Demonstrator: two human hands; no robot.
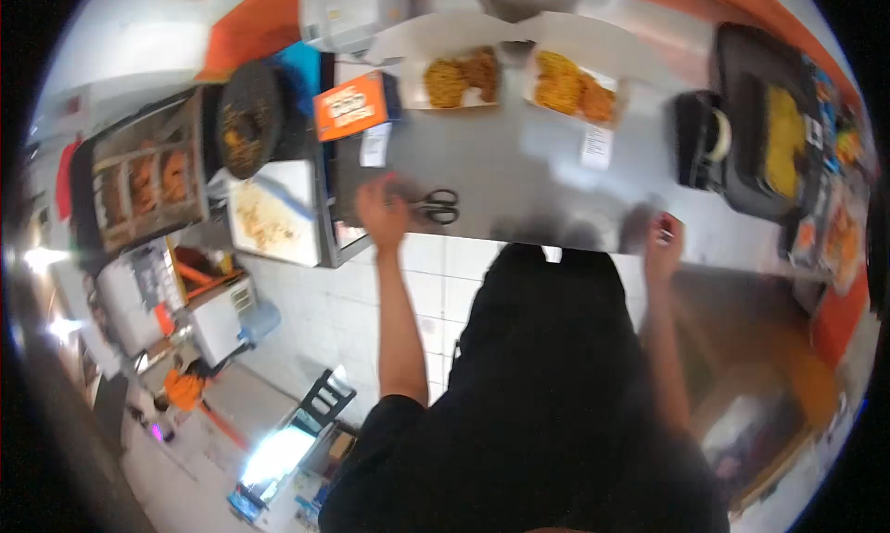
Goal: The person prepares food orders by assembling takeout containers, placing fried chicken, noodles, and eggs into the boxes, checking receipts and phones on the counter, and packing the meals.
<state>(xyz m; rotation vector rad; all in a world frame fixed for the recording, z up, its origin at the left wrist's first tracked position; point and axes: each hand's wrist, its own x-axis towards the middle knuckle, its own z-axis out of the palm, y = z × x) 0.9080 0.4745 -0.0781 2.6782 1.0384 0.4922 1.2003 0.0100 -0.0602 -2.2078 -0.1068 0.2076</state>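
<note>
My left hand (382,213) is over the left part of the steel counter (501,176), blurred, with a bit of red at its fingertips. Just right of it lie black-handled scissors (439,206); whether the hand touches them is unclear. My right hand (663,246) is closed at the counter's front edge around something small and dark that I cannot make out. Toward the back stand two open paper boxes, a left box (414,69) and a right box (607,83), each with yellow noodles and a browned piece of food. A paper slip (374,145) and another slip (596,147) lie before them.
An orange printed box (350,106) stands left of the food boxes. Farther left are a dark round pan (248,120), a white board with crumbs (269,222) and a divided food tray (144,181). At right sit a tape roll (718,134) and a black container (742,88).
</note>
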